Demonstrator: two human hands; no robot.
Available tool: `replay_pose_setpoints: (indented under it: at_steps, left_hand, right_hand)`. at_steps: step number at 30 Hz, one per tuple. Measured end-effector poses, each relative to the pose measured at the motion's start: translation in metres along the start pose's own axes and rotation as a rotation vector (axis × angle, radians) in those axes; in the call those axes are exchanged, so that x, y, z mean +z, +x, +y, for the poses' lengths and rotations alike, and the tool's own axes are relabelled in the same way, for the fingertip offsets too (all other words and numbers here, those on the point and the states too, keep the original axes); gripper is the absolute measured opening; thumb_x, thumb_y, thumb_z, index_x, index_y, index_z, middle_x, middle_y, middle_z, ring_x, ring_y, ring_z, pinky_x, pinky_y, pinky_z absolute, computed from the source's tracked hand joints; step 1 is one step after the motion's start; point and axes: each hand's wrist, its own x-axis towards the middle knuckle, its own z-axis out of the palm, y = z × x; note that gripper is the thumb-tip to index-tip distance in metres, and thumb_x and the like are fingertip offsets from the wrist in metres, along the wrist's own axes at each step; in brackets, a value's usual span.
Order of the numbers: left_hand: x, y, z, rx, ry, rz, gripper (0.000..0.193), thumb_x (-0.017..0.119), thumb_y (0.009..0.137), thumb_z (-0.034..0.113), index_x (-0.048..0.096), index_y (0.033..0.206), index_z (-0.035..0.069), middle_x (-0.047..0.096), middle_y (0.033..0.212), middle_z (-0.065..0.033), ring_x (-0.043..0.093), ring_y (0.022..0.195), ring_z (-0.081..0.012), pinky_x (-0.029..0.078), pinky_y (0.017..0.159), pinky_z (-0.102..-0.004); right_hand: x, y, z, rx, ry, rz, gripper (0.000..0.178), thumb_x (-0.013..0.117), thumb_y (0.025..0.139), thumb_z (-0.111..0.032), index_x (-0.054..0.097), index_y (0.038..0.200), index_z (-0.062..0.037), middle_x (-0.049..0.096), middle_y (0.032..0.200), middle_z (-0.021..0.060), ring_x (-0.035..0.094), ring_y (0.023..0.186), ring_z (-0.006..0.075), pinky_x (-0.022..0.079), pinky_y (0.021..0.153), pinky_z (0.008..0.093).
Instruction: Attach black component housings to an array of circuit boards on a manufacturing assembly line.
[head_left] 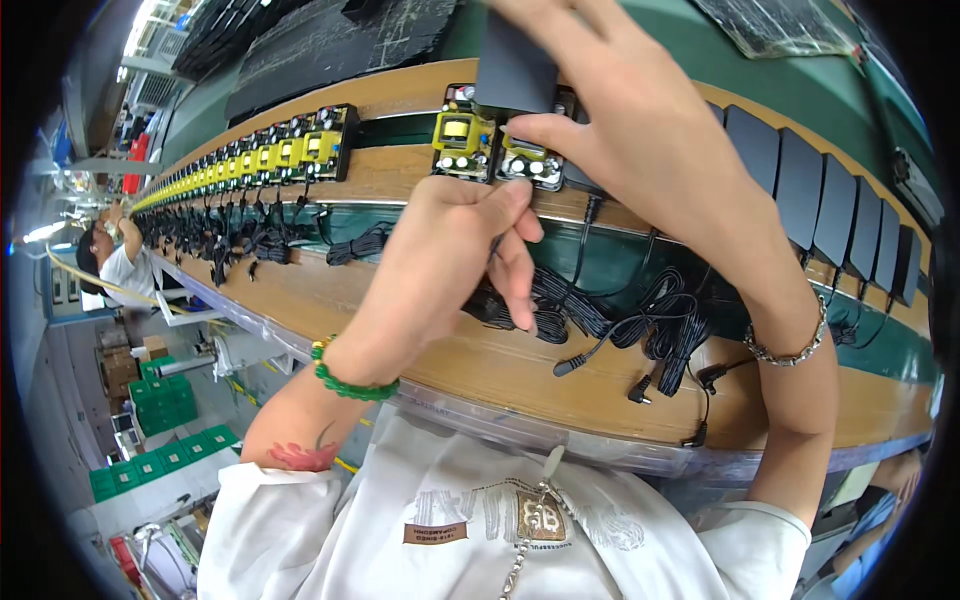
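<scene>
My right hand (640,120) reaches in from the right, its fingers at the top of a dark grey adapter cover (515,65) and its thumb near the lower edge. The cover is tilted above an open adapter board (530,160) with a yellow transformer. At that board's near edge, my left hand (465,225) is closed, thumb and fingers pinched around what looks like its black cable (496,245); the grip is partly hidden. Just left stands another open adapter board (457,140), uncovered.
A long row of open adapter boards (320,145) runs left along the wooden rail. Covered adapters (800,185) line the right. Bundled black cables (675,320) lie on the bench (790,405). A black sheet (340,50) lies behind. Another person (125,255) sits far left.
</scene>
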Motion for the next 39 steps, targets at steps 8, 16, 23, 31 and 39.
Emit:
replay_pose_setpoints:
  at_steps: [8, 16, 23, 31, 39]
  left_hand:
    - [0.003, -0.003, -0.026, 0.135, -0.142, 0.026, 0.036, 0.046, 0.107, 0.019, 0.062, 0.089, -0.008, 0.066, 0.062, -0.0139, 0.061, 0.053, -0.0179, 0.051, 0.058, -0.0248]
    - [0.000, 0.000, -0.036, 0.149, -0.329, -0.097, 0.037, 0.045, 0.105, 0.018, 0.065, 0.089, -0.010, 0.071, 0.068, -0.0148, 0.064, 0.063, -0.0170, 0.052, 0.064, -0.0256]
    - [-0.025, -0.022, -0.018, 0.464, 0.561, -0.034, 0.024, 0.053, 0.097, 0.012, 0.064, 0.086, -0.006, 0.068, 0.068, -0.0174, 0.061, 0.058, -0.0277, 0.049, 0.057, -0.0378]
    - [-0.127, 0.034, 0.065, 1.078, 1.082, 0.643, 0.030, 0.072, 0.088, 0.023, 0.072, 0.095, -0.006, 0.067, 0.070, -0.0108, 0.053, 0.053, -0.0232, 0.047, 0.056, -0.0334]
    - [-0.178, 0.186, 0.123, 0.559, 1.448, 0.532, 0.036, 0.072, 0.089, 0.029, 0.071, 0.103, -0.004, 0.068, 0.101, -0.0160, 0.063, 0.082, -0.0335, 0.053, 0.079, -0.0372]
  right_hand:
    - [-0.012, -0.010, -0.007, 0.050, -0.202, -0.118, 0.077, 0.084, 0.073, -0.012, 0.055, 0.144, -0.0041, 0.060, 0.131, 0.0065, 0.062, 0.100, 0.0281, 0.044, 0.104, 0.0387]
    - [-0.004, -0.003, -0.018, 0.184, -0.114, -0.096, 0.073, 0.086, 0.072, -0.019, 0.061, 0.139, -0.0024, 0.064, 0.126, 0.0069, 0.063, 0.104, 0.0290, 0.035, 0.117, 0.0483]
    - [-0.014, 0.003, -0.018, 0.149, -0.129, -0.122, 0.065, 0.086, 0.071, -0.019, 0.066, 0.130, 0.0005, 0.070, 0.113, 0.0125, 0.065, 0.101, 0.0290, 0.035, 0.118, 0.0501]
    - [-0.039, 0.059, -0.049, 0.298, -0.413, -0.662, 0.040, 0.087, 0.069, -0.018, 0.068, 0.092, 0.0084, 0.073, 0.085, 0.0156, 0.069, 0.089, 0.0304, 0.039, 0.114, 0.0552]
    - [-0.029, 0.065, -0.069, 0.308, -0.563, -0.663, 0.034, 0.086, 0.071, -0.017, 0.064, 0.084, 0.0055, 0.071, 0.081, 0.0134, 0.070, 0.086, 0.0318, 0.038, 0.113, 0.0615]
